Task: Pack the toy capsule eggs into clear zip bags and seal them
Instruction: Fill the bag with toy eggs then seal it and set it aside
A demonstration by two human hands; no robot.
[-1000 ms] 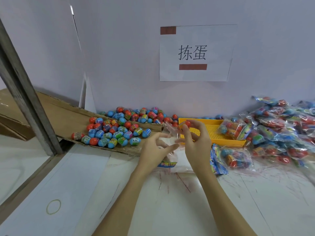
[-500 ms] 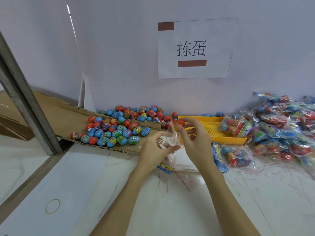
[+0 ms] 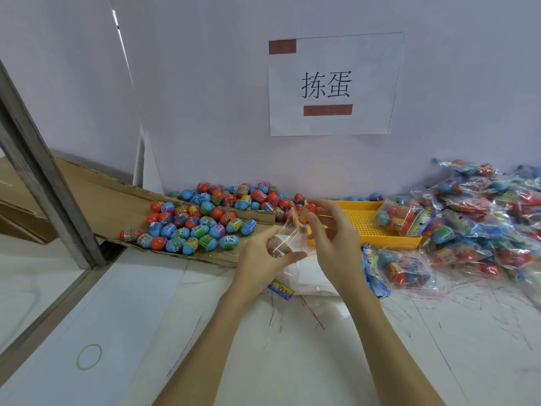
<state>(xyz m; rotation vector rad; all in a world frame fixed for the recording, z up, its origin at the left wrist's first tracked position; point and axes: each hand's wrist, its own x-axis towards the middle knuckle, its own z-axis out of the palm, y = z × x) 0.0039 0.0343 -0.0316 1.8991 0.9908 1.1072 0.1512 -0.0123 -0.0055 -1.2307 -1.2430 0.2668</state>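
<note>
At the far left a grey metal post [image 3: 38, 183] slants up from the edge of the white table [image 3: 292, 347], whose top is scuffed with red pen marks. A rubber band [image 3: 89, 356] lies near its front left corner. Behind the post, a flattened sheet of cardboard [image 3: 96, 194] runs along the pale wall and carries a loose heap of red and blue capsule eggs [image 3: 190, 227], which spreads back to the wall.

In the middle, the left hand [image 3: 260, 259] pinches a clear zip bag [image 3: 288, 238] between thumb and fingers, held just above the table. The right hand [image 3: 333, 241] grips the bag's other side at its mouth, fingers curled, with 1 red egg [image 3: 311, 208] showing at its fingertips. A bag with a blue printed header [image 3: 281, 288] lies beneath the hands.

On the wall above hangs a white paper sign [image 3: 333, 83] with 2 characters and 2 brown tape strips. Right of the hands sits a yellow perforated tray [image 3: 380, 230], then a pile of filled bags [image 3: 483, 224] reaching the right edge.
</note>
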